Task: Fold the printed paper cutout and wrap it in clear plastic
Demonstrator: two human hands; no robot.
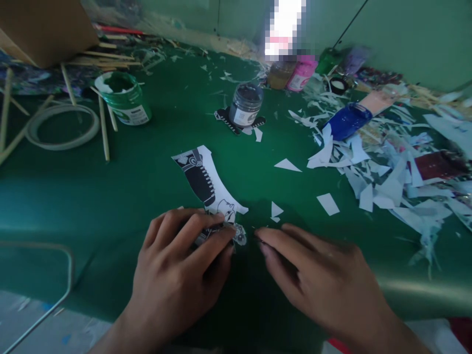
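Observation:
A black-and-white printed paper cut-out [201, 184], showing a laced boot and a small line-drawn face, lies on the green table. My left hand [180, 250] is closed over its near end, fingertips pressing it down. Part of the print is hidden beneath those fingers, and a small grey printed piece [241, 234] sticks out by the forefinger. A short gap to the right, my right hand [313, 265] is closed low over the table, thumb and forefinger pinched together. What they hold, if anything, is hidden. White paper scraps [277, 209] lie just beyond it.
A jar of dark paint [246, 105] stands on another printed cut-out. Left are an open green paint jar [127, 101], a tape roll [62, 127] and wooden sticks. Paper shavings [391, 182], a blue jar [348, 120] and a dark red jar [438, 165] crowd the right.

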